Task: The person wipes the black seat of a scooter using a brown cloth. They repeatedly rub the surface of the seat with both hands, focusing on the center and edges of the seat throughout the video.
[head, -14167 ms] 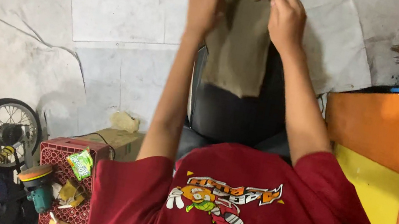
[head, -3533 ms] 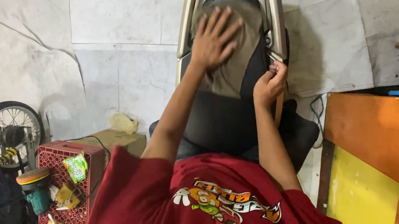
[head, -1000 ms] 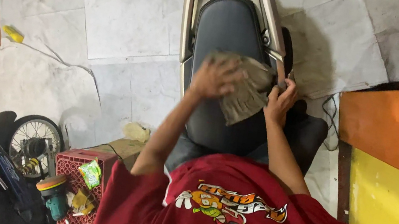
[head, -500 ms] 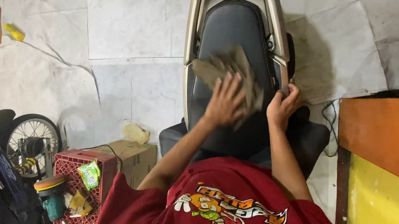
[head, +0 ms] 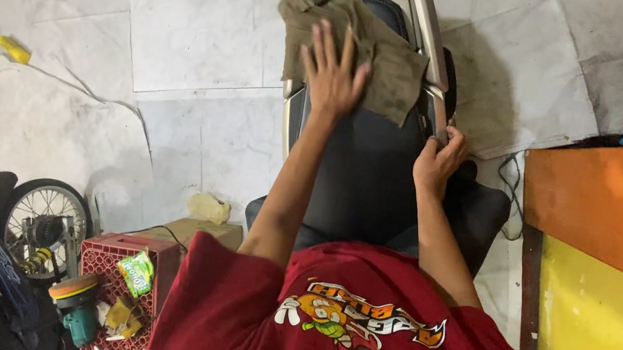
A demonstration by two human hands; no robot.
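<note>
An olive rag (head: 351, 45) is pressed flat on the black motorcycle seat (head: 367, 176) by the left hand (head: 334, 72), fingers spread wide. The grey grab rail (head: 429, 76) is gripped by the right hand (head: 438, 159). A green packet (head: 136, 272) and a polisher (head: 77, 304) are held in the red crate (head: 118, 252).

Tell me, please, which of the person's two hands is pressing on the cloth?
The left hand, spread flat on the olive cloth over the seat. The right hand grips the silver rail instead.
</note>
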